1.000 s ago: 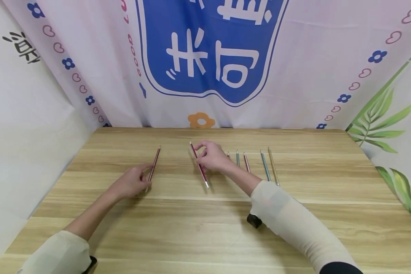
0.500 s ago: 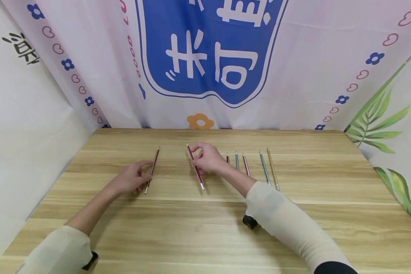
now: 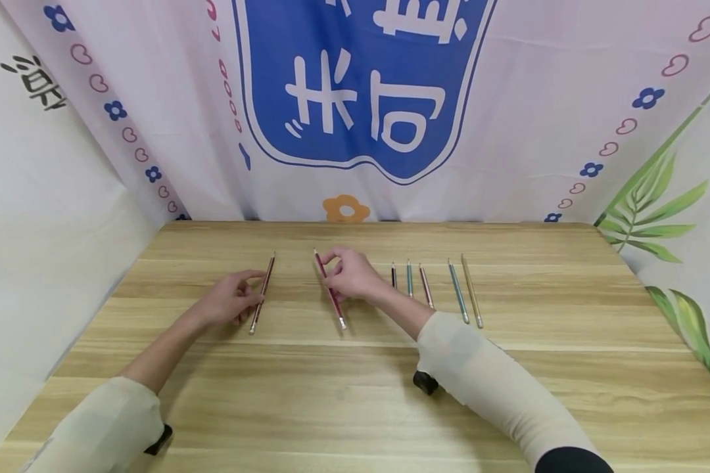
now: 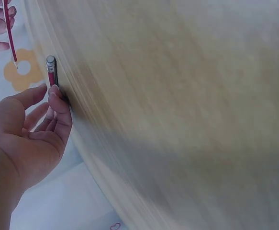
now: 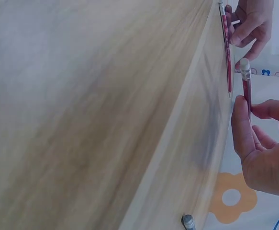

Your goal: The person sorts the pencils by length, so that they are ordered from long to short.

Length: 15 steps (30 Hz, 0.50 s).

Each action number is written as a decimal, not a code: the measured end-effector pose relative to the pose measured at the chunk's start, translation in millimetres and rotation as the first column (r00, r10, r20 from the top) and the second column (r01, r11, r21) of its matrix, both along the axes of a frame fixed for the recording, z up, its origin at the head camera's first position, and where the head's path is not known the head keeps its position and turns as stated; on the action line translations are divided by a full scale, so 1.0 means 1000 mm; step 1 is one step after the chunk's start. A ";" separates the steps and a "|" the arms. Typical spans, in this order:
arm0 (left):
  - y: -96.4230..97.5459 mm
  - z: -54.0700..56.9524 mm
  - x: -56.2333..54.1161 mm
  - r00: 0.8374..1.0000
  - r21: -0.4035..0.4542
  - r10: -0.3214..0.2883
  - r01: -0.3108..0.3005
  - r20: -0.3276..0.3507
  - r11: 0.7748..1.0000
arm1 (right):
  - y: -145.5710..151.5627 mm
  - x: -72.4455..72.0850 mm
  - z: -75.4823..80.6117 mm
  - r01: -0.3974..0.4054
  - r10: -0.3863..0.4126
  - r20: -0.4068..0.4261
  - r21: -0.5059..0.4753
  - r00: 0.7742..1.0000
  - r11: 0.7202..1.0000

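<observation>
A: Item one?

B: Red pencil [image 3: 329, 290], held by the right hand [image 3: 350, 274]. Fingers and thumb pinch it about mid-shaft. It slants just above or on the bench [image 3: 355, 394]; I cannot tell which. Eraser end toward the person, point toward the backdrop [image 3: 355, 98].

A: Item two?

B: Second red pencil [image 3: 262, 293], left of the first and well apart from it. The left hand [image 3: 227, 303] has its fingertips curled against the lower half of the shaft, pinching it lightly. It lies flat on the bench.

A: Handling notes?

B: By the look of them: light, stiff, thin, lacquered, so likely to roll or slip. The sharpened tips are the fragile part. Mid-shaft is the sensible hold, clear of point and ferrule.

A: Other stock?

B: A row of five pencils [image 3: 434, 289] to the right of the held red pencil, roughly parallel: a short dark one, a teal, a reddish, a blue-green, a tan one farthest out. The right forearm crosses in front of their near ends.

A: Obstructions?

B: Nothing lies between the two red pencils. The row sits near the right wrist, so a sleeve [image 3: 485, 381] could brush it. Each wrist carries a small dark device, the right one [image 3: 425, 382] close above the bench.
</observation>
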<state>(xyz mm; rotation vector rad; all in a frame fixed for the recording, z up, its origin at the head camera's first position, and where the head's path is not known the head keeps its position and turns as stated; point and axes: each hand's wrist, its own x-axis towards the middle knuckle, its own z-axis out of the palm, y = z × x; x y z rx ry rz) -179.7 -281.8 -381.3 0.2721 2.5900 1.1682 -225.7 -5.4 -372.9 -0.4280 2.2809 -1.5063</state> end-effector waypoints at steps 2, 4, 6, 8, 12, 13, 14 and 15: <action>0.000 0.000 -0.002 1.000 -0.007 0.000 0.000 -0.004 1.000 | -0.002 0.001 0.000 -0.001 0.001 0.004 -0.004 1.000 1.000; 0.000 0.001 -0.003 1.000 -0.006 -0.006 0.006 -0.007 1.000 | -0.005 0.001 -0.001 -0.003 0.003 0.010 -0.012 1.000 1.000; -0.001 0.000 -0.004 1.000 -0.002 -0.011 0.011 -0.008 1.000 | -0.007 0.001 -0.001 -0.007 0.007 0.013 -0.015 1.000 1.000; -0.001 0.000 -0.004 1.000 0.004 -0.010 0.010 -0.004 1.000 | -0.009 0.001 -0.002 -0.011 0.011 0.012 -0.016 1.000 1.000; -0.002 -0.002 -0.005 1.000 0.009 0.007 -0.007 0.015 1.000 | -0.013 0.000 -0.004 -0.017 0.017 0.001 -0.004 1.000 1.000; -0.002 -0.002 -0.005 1.000 0.009 0.011 -0.011 0.019 1.000 | -0.014 0.000 -0.004 -0.018 0.018 -0.001 0.000 1.000 1.000; -0.002 -0.003 -0.005 1.000 0.011 0.016 -0.016 0.025 1.000 | -0.015 0.000 -0.004 -0.019 0.019 -0.002 0.003 1.000 1.000; -0.003 -0.003 -0.005 1.000 0.012 0.017 -0.017 0.026 1.000 | -0.016 0.000 -0.004 -0.019 0.019 -0.002 0.003 1.000 1.000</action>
